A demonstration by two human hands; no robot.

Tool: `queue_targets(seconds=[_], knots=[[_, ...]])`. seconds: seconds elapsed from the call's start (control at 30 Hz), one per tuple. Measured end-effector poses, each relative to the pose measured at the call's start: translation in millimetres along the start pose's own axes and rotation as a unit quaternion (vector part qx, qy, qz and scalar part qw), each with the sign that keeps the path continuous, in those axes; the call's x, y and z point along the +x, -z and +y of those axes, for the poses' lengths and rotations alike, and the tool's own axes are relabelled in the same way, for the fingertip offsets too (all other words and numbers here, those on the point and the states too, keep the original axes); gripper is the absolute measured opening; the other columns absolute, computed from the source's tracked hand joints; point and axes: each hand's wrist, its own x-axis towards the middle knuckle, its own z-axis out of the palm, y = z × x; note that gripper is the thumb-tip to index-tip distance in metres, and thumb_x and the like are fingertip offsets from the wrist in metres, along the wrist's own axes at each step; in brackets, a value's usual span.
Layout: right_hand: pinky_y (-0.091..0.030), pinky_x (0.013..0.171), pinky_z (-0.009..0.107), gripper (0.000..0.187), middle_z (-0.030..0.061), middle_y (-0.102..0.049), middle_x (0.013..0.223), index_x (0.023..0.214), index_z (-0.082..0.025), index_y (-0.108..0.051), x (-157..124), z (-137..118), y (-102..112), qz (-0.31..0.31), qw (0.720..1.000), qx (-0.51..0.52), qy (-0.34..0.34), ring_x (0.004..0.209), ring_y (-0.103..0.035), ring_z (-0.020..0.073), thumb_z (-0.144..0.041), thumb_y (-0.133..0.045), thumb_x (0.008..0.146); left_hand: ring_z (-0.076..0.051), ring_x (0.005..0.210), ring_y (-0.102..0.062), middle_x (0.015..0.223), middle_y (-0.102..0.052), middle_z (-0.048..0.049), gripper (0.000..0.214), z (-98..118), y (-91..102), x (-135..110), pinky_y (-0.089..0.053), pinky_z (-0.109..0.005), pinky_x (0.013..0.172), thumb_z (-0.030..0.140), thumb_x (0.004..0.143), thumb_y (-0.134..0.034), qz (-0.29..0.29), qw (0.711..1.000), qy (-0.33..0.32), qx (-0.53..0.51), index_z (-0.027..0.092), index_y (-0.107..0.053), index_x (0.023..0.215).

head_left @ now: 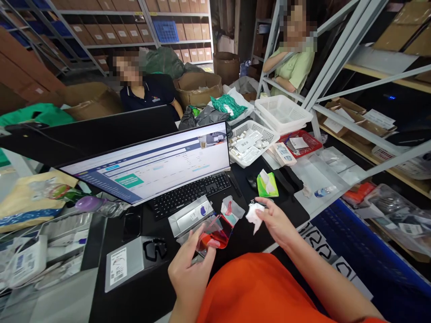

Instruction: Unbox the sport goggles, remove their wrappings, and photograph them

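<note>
My left hand point(191, 264) is closed on a shiny red-orange glasses lens point(220, 233), thumb in front and fingers behind. Beside the lens is a thin clear film with a red patch point(232, 211); whether it is attached cannot be made out. Pinched between the thumb and fingers of my right hand point(278, 222) is a crumpled white tissue point(253, 217), a little to the right of the lens and apart from it. Behind the lens lies a long silver box point(191, 216). A green tissue pack point(272, 188) lies beyond my right hand.
A monitor point(161, 166) stands behind a black keyboard point(188, 195). At the left are a grey box with a label point(117, 264), a phone point(132, 223) and a purple-capped bottle point(88, 204). White baskets point(259, 154) stand at the back right. Two people are beyond the desk.
</note>
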Motion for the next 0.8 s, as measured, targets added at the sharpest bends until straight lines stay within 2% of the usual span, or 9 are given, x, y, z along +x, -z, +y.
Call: queue_targets(seconds=[0.1, 0.2, 0.43, 0.6, 0.8], knots=[[-0.051, 0.069, 0.031, 0.059, 0.0021, -0.077, 0.073, 0.104, -0.021, -0.056, -3.8, 7.1, 29.8, 0.047, 0.998, -0.041, 0.015, 0.069, -0.071, 0.0208, -0.046, -0.091, 0.063, -0.021, 0.093, -0.076, 0.101, -0.079, -0.0024, 0.036, 2.6, 2.9, 2.7, -0.058, -0.034, 0.098, 0.014, 0.081, -0.070, -0.007, 1.000, 0.000, -0.019, 0.017, -0.071, 0.117], [-0.052, 0.068, 0.034, 0.054, 0.0047, -0.078, 0.076, 0.096, -0.021, -0.058, -11.5, 17.3, 44.0, 0.054, 0.996, -0.069, 0.011, 0.069, -0.071, 0.0235, -0.050, -0.089, 0.064, -0.023, 0.097, -0.076, 0.099, -0.079, -0.0034, 0.033, 8.2, 4.6, 4.4, -0.059, -0.035, 0.097, 0.016, 0.081, -0.070, -0.014, 0.999, 0.017, -0.026, 0.017, -0.073, 0.113], [-0.052, 0.068, 0.035, 0.054, 0.0059, -0.077, 0.075, 0.090, -0.021, -0.060, -19.8, 26.2, 38.1, 0.052, 0.994, -0.094, -0.021, 0.071, -0.071, 0.0259, -0.055, -0.090, 0.060, -0.024, 0.099, -0.075, 0.103, -0.079, -0.0023, 0.034, 15.4, 13.9, 3.9, -0.061, -0.036, 0.094, 0.017, 0.079, -0.067, -0.052, 0.993, 0.083, -0.063, 0.021, -0.075, 0.112], [-0.051, 0.067, 0.034, 0.052, 0.0037, -0.075, 0.072, 0.090, -0.021, -0.061, -18.2, 32.9, 32.2, 0.024, 0.995, -0.092, -0.034, 0.070, -0.069, 0.0246, -0.056, -0.088, 0.062, -0.020, 0.084, -0.076, 0.097, -0.079, -0.0003, 0.036, 17.2, 22.2, 6.6, -0.062, -0.034, 0.090, 0.017, 0.076, -0.065, -0.083, 0.985, 0.130, -0.074, 0.023, -0.076, 0.110], [-0.050, 0.069, 0.034, 0.049, 0.0031, -0.075, 0.074, 0.091, -0.021, -0.065, -16.0, 46.2, 35.5, 0.004, 0.994, -0.097, -0.051, 0.069, -0.068, 0.0235, -0.057, -0.087, 0.064, -0.018, 0.073, -0.075, 0.089, -0.078, -0.0007, 0.035, 20.0, 24.2, 12.0, -0.063, -0.035, 0.086, 0.019, 0.075, -0.067, -0.086, 0.981, 0.154, -0.083, 0.022, -0.078, 0.108]])
